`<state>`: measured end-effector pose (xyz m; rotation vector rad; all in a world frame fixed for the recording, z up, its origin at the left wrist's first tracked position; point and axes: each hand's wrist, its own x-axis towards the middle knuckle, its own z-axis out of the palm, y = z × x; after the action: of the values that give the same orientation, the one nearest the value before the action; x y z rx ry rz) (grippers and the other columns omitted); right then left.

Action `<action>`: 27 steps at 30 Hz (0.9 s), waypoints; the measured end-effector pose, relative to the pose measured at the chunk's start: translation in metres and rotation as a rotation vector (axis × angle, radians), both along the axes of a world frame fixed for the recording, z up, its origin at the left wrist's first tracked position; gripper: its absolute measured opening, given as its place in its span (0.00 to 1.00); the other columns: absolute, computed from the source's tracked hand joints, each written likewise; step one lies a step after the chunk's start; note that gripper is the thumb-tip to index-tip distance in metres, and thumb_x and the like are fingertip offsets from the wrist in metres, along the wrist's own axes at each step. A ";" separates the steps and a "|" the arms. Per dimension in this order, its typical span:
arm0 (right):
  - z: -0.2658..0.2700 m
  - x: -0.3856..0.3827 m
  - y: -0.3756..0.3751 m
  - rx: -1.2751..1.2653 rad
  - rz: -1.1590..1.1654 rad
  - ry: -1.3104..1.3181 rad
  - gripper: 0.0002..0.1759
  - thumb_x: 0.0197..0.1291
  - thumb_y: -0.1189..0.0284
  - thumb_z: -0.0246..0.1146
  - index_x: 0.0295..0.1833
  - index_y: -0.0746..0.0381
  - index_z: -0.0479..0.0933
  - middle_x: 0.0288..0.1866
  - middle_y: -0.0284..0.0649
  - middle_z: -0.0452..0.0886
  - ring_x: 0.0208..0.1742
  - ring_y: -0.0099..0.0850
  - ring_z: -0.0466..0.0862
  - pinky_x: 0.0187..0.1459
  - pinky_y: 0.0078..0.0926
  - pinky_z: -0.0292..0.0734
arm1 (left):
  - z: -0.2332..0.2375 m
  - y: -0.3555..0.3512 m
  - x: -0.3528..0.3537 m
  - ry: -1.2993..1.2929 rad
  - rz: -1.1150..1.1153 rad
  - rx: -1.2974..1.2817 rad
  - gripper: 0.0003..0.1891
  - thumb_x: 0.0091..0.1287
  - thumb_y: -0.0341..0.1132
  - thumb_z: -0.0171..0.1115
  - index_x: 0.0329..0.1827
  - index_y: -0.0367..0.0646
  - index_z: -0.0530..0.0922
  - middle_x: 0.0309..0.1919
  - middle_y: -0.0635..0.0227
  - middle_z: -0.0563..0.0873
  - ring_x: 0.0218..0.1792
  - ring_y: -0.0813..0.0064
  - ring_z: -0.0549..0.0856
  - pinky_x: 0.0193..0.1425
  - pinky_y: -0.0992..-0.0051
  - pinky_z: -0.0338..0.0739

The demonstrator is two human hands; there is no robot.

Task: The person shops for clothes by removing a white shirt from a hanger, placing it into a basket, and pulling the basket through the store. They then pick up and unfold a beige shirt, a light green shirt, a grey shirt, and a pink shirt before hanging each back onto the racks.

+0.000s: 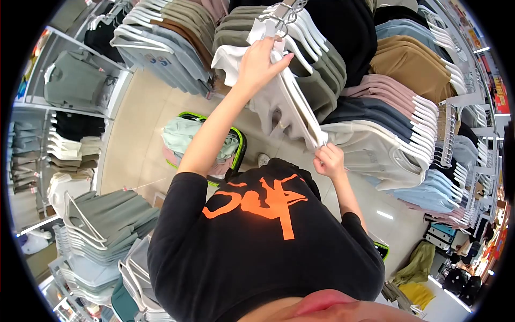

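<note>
Several white hangers (298,104) with pale grey garments (272,107) hang down between my two hands. At their upper end, my left hand (260,64) is closed round the hanger tops, its thumb stretched to the right, just under the metal rings of a rack rod (284,12). My right hand (329,160) pinches the lower end of the same hangers, fingers curled. Olive-grey garments (322,80) on white hangers hang right behind them.
A green-rimmed basket (240,153) with mint and pink clothes stands on the floor (134,118) at centre left. Racks of brown (410,61), pink and blue garments line the right. Grey-green garments (115,214) hang at lower left.
</note>
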<state>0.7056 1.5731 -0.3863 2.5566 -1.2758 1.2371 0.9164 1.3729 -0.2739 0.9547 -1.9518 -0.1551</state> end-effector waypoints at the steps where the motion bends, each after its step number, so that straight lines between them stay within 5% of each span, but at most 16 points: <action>1: -0.007 0.000 0.004 0.016 -0.024 0.019 0.10 0.27 0.79 0.59 0.23 0.59 0.71 0.21 0.33 0.69 0.19 0.31 0.69 0.17 0.26 0.65 | -0.001 -0.001 -0.001 -0.009 0.014 -0.009 0.23 0.52 0.46 0.62 0.45 0.39 0.72 0.32 0.60 0.79 0.34 0.62 0.76 0.40 0.69 0.70; 8: 0.017 0.015 -0.012 -0.132 -0.011 -0.337 0.10 0.34 0.85 0.59 0.26 0.60 0.73 0.21 0.37 0.70 0.20 0.34 0.73 0.20 0.26 0.67 | -0.007 -0.009 0.003 -0.076 0.049 -0.124 0.26 0.50 0.48 0.64 0.47 0.40 0.72 0.34 0.61 0.79 0.35 0.64 0.77 0.39 0.71 0.69; 11: 0.065 0.019 -0.052 -0.025 -0.014 -0.347 0.09 0.37 0.85 0.58 0.27 0.61 0.73 0.22 0.38 0.70 0.20 0.35 0.73 0.21 0.26 0.68 | -0.005 -0.017 0.020 0.077 -0.139 0.190 0.25 0.50 0.45 0.65 0.47 0.39 0.72 0.37 0.63 0.80 0.37 0.71 0.78 0.40 0.74 0.71; 14: 0.093 0.022 -0.087 -0.017 0.016 -0.243 0.10 0.38 0.85 0.57 0.29 0.60 0.73 0.23 0.37 0.71 0.22 0.34 0.74 0.22 0.26 0.69 | -0.015 -0.030 0.053 0.039 -0.281 0.425 0.21 0.53 0.36 0.64 0.48 0.39 0.72 0.39 0.65 0.80 0.38 0.77 0.78 0.41 0.77 0.72; 17: 0.097 0.023 -0.109 -0.036 0.053 -0.155 0.10 0.38 0.84 0.56 0.30 0.59 0.73 0.24 0.35 0.72 0.23 0.34 0.75 0.23 0.27 0.69 | -0.031 -0.045 0.081 -0.043 -0.152 0.432 0.15 0.53 0.26 0.61 0.45 0.39 0.75 0.34 0.67 0.81 0.35 0.81 0.79 0.40 0.79 0.73; 20: 0.095 0.023 -0.114 -0.051 0.072 -0.163 0.10 0.38 0.84 0.56 0.30 0.60 0.73 0.24 0.35 0.72 0.22 0.33 0.74 0.23 0.25 0.69 | -0.025 -0.043 0.089 -0.018 -0.133 0.507 0.12 0.54 0.26 0.61 0.42 0.38 0.75 0.29 0.69 0.81 0.32 0.83 0.78 0.38 0.80 0.73; 25: 0.090 0.015 -0.116 -0.013 0.030 -0.343 0.10 0.39 0.84 0.57 0.30 0.61 0.73 0.24 0.35 0.72 0.15 0.23 0.64 0.18 0.17 0.58 | -0.042 -0.054 0.094 0.528 -0.172 0.611 0.11 0.65 0.35 0.52 0.48 0.48 0.75 0.23 0.80 0.73 0.23 0.89 0.68 0.28 0.87 0.63; 27: 0.091 0.014 -0.116 0.020 0.014 -0.369 0.10 0.40 0.84 0.57 0.31 0.61 0.73 0.23 0.33 0.71 0.13 0.18 0.61 0.16 0.16 0.55 | -0.033 -0.045 0.093 0.439 -0.183 0.607 0.11 0.65 0.35 0.52 0.49 0.49 0.74 0.25 0.80 0.74 0.25 0.89 0.68 0.29 0.87 0.63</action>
<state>0.7195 1.4567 -0.2953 2.4286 -1.3291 1.7703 1.0090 1.3284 -0.3074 1.0073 -1.5937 -1.0203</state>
